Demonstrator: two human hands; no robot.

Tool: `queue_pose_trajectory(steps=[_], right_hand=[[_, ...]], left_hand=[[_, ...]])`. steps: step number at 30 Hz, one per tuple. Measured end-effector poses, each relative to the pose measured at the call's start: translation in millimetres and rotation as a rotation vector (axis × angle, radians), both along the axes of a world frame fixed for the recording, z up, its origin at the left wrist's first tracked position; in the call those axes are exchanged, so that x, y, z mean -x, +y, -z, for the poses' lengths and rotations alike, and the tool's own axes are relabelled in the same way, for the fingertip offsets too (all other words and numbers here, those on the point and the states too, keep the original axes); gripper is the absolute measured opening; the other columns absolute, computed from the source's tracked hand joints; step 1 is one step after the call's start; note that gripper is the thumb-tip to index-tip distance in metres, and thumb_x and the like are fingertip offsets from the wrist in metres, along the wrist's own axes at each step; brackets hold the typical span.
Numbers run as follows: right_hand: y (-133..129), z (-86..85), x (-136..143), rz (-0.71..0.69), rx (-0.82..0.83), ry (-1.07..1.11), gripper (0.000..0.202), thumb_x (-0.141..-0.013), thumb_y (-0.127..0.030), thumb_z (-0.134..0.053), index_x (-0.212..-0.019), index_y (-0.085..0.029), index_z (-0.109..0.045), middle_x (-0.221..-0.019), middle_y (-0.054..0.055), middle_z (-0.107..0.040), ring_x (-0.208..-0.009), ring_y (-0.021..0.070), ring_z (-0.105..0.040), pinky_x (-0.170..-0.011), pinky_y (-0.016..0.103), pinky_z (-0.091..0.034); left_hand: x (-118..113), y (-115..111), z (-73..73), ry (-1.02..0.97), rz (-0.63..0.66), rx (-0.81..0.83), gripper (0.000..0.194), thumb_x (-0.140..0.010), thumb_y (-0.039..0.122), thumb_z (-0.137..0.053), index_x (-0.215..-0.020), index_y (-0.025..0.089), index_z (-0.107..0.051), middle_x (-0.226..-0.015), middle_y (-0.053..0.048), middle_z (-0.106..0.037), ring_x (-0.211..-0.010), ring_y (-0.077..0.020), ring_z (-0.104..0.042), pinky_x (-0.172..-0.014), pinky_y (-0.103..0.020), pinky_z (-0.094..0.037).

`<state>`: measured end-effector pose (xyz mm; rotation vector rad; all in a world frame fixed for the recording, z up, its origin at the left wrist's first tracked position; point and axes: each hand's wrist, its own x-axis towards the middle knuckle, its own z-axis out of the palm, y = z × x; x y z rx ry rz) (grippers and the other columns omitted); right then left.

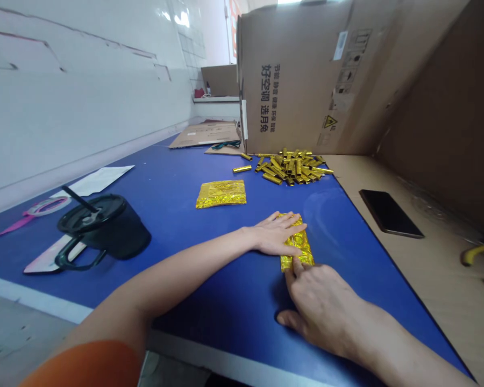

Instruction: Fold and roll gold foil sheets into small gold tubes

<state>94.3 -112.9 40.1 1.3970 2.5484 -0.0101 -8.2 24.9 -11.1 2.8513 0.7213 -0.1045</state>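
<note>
Head view, blue table, cardboard box, white wall

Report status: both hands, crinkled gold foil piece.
Left hand spread flat on the foil piece. Right hand touching its near end. Dark lidded mug off left, not in the way.

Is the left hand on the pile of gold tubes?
No, the left hand lies flat on a gold sheet, and the tubes lie apart beyond it.
</note>
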Motion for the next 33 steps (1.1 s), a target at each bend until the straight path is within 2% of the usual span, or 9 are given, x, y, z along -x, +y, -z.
queue_pose_trajectory(steps=[3, 6, 10, 13, 17, 22, 26, 28, 33], right_hand=[[0, 1.7, 1, -0.013, -0.027, -0.014, 0.045, -0.072, -0.046, -0.046, -0.086, -0.008, -0.065, -0.082, 0.020, -0.065, -0.065, 0.0262, -0.062, -0.055, 0.035, -0.048], [1, 4.7, 1, -0.025, -0.061, -0.006, 0.047, -0.072, -0.047, -0.046, -0.087, -0.006, -0.065, -0.082, 0.021, -0.065, -0.064, 0.0271, -0.062, -0.054, 0.035, -0.048], [1, 7.7, 0, -0.026, -0.075, 0.004, 0.047, -0.072, -0.046, -0.046, -0.089, -0.006, -0.064, -0.083, 0.021, -0.064, -0.064, 0.0275, -0.062, -0.055, 0.036, -0.048], [0, 8.8, -2, -0.013, -0.093, 0.019, 0.045, -0.072, -0.043, -0.048, -0.091, -0.005, -0.063, -0.084, 0.021, -0.064, -0.062, 0.0268, -0.062, -0.054, 0.036, -0.048], [-3, 9.2, -2, 0.006, -0.085, 0.071, 0.043, -0.072, -0.044, -0.049, -0.092, -0.008, -0.063, -0.089, 0.020, -0.063, -0.070, 0.0278, -0.061, -0.059, 0.037, -0.048], [5, 2.0, -17, 0.034, 0.030, 0.201, 0.036, -0.072, -0.041, -0.052, -0.092, -0.013, -0.063, -0.087, 0.015, -0.065, -0.072, 0.0274, -0.061, -0.063, 0.037, -0.046], [29, -4.8, -47, 0.009, 0.307, 0.578, 0.025, -0.081, -0.033, -0.041, -0.088, -0.022, -0.062, -0.080, 0.001, -0.066, -0.072, 0.0162, -0.058, -0.063, 0.025, -0.043], [41, -3.1, -60, 0.071, 0.334, 0.735, 0.027, -0.082, -0.032, -0.039, -0.088, -0.020, -0.062, -0.076, -0.001, -0.063, -0.069, 0.0137, -0.055, -0.062, 0.023, -0.041], [53, 12.5, -69, 0.095, 0.294, 0.685, 0.028, -0.080, -0.028, -0.041, -0.064, -0.017, -0.061, -0.062, -0.001, -0.057, -0.057, 0.0105, -0.047, -0.055, 0.022, -0.038]], left_hand=[[-1, -7, 0.1, -0.032, -0.056, -0.057, 0.075, -0.077, 0.065, -0.021, -0.135, 0.019, -0.008, -0.141, -0.010, -0.002, -0.128, -0.0250, 0.001, -0.101, -0.045, -0.004], [0, -17, 0.8, -0.135, -0.125, -0.211, 0.080, -0.075, 0.064, -0.032, -0.133, 0.013, -0.016, -0.140, -0.014, -0.012, -0.128, -0.0270, -0.006, -0.102, -0.042, -0.008], [1, -29, 4.5, -0.221, -0.045, -0.276, 0.045, -0.085, 0.044, -0.035, -0.115, 0.013, -0.046, -0.120, -0.011, -0.045, -0.114, -0.0212, -0.037, -0.097, -0.030, -0.028], [1, -32, 7.4, -0.238, 0.009, -0.222, 0.031, -0.087, 0.032, -0.032, -0.104, 0.016, -0.054, -0.105, -0.006, -0.054, -0.100, -0.0166, -0.048, -0.087, -0.027, -0.038], [5, -37, 8.3, -0.280, 0.004, -0.206, 0.030, -0.085, 0.025, -0.037, -0.109, 0.015, -0.051, -0.112, -0.006, -0.051, -0.105, -0.0161, -0.045, -0.092, -0.026, -0.035], [11, -44, 8.3, -0.249, 0.011, -0.183, 0.037, -0.086, 0.023, -0.033, -0.120, 0.011, -0.041, -0.127, -0.009, -0.041, -0.119, -0.0173, -0.033, -0.100, -0.030, -0.024], [11, -44, 7.9, -0.226, 0.002, -0.142, 0.038, -0.084, 0.024, -0.036, -0.120, 0.012, -0.039, -0.128, -0.009, -0.039, -0.120, -0.0177, -0.032, -0.100, -0.030, -0.024], [11, -43, 6.6, -0.220, -0.004, -0.123, 0.038, -0.083, 0.024, -0.037, -0.119, 0.013, -0.040, -0.127, -0.009, -0.040, -0.118, -0.0180, -0.033, -0.100, -0.030, -0.025], [14, -41, 0.9, -0.204, 0.026, -0.063, 0.045, -0.082, 0.038, -0.041, -0.120, 0.015, -0.038, -0.128, -0.010, -0.036, -0.118, -0.0211, -0.032, -0.098, -0.033, -0.025]])
